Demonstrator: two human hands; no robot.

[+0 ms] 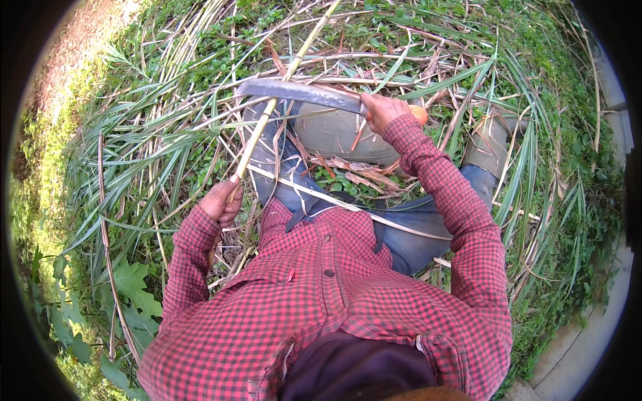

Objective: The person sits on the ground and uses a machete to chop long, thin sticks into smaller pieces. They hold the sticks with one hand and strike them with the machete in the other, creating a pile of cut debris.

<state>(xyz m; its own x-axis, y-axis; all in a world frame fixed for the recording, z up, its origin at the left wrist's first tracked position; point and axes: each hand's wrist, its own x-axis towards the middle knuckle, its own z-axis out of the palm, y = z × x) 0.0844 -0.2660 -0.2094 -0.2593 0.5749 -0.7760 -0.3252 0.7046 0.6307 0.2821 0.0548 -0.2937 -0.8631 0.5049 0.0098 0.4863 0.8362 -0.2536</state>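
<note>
Left grip (224, 202): fingers closed round the lower end of a pale yellow stalk (253, 144). Stalk = landmark; it runs from that grip up and to the right, out past the top edge of view. Right grip (388, 112): right of the stalk, clamped on the orange handle (418, 115) of a curved knife (307, 92), handle end poking out past the fingers. Blade crosses the stalk above the left grip, tip out to the stalk's left, hiding a short stretch of it. Can't tell if the edge bites.

Right of the stalk, below the blade: grey-green boot (344, 134), dry brown strips (364, 175) just under it. Blue trousers (401, 250) mostly right of the stalk, one thin pale stem (338, 201) lying across them. Left of the stalk: long green leaves (154, 150) in a loose heap. Far right of the stalk: pale grey slabs (578, 361)
</note>
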